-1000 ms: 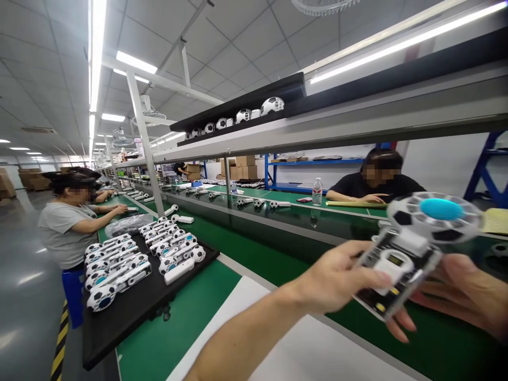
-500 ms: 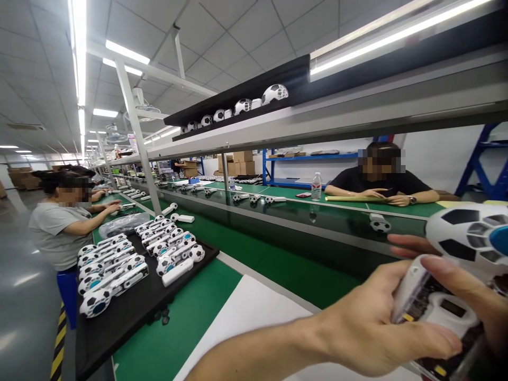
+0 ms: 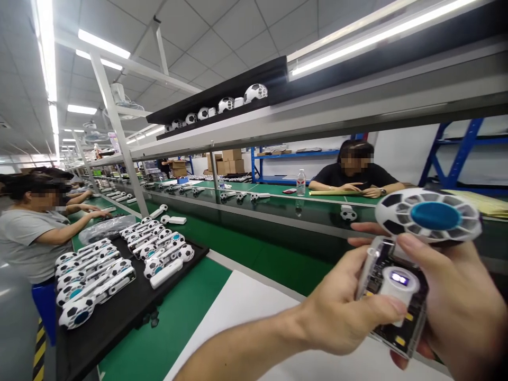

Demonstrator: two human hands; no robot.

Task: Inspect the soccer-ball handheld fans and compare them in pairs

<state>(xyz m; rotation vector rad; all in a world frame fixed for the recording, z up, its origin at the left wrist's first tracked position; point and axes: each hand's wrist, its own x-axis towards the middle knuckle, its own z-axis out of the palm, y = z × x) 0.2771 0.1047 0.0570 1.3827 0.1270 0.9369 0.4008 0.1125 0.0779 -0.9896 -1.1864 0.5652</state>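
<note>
Both hands are wrapped round a handheld fan (image 3: 428, 217) whose round head has a black-and-white football pattern and a blue centre. Its handle is a clear case with circuit parts showing, and a small display (image 3: 399, 278) on it is lit. My left hand (image 3: 349, 301) grips the handle from the left, thumb pressed on the white panel below the display. From the right, my right hand (image 3: 456, 286) supports the handle, its thumb near the joint under the head. Parts of the fingers behind the handle are hidden.
A black tray (image 3: 107, 338) carries several similar fans at left, on the green bench. White paper (image 3: 226, 312) lies below my arms. A shelf (image 3: 246, 119) with more fans runs overhead. A conveyor (image 3: 246, 227), a bottle (image 3: 300, 182) and co-workers (image 3: 353, 169) are beyond.
Both hands have moved left with the fan, and its head has turned to show the blue centre toward me. The display, dark before, is lit. The view has shifted right.
</note>
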